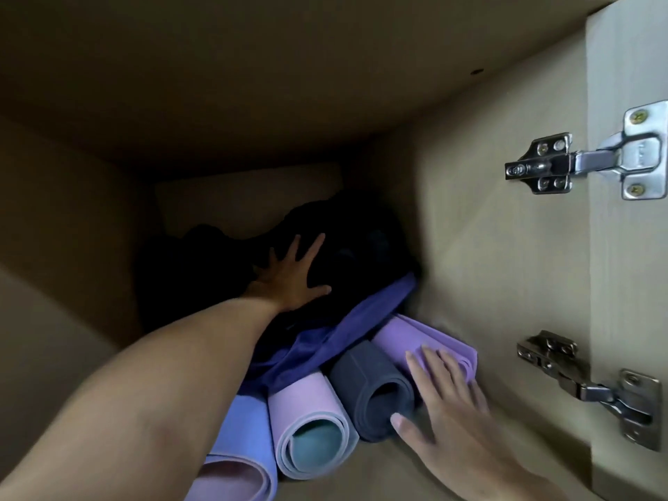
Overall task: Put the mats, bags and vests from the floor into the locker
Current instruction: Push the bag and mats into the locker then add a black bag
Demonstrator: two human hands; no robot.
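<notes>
Locker [470,247]: pale wood box, dim inside, seen from its mouth; everything below lies in it.
Door [629,66]: swung open on the right.
Black bag [354,247]: dark heap at the back, against the rear wall; details lost in shadow.
Mats, four rolled, side by side on the locker floor, ends toward the opening: blue-and-lilac mat [245,428] far left, pink mat [311,403] with a teal inner face, dark grey mat [365,377], purple mat [408,334] next to the right wall.
Blue cloth [343,334]: draped across the mats' far halves, below the bag; whether it is a vest I cannot tell.
Left hand [289,276]: arm stretched deep in, fingers spread wide, palm flat on the black bag; grips nothing.
Right hand [444,403]: fingers straight, laid on the purple mat's near end, thumb at the grey roll's rim; grips nothing.
Hinges: upper hinge [585,160] and lower hinge [585,385], bright metal, joining door and side wall.
</notes>
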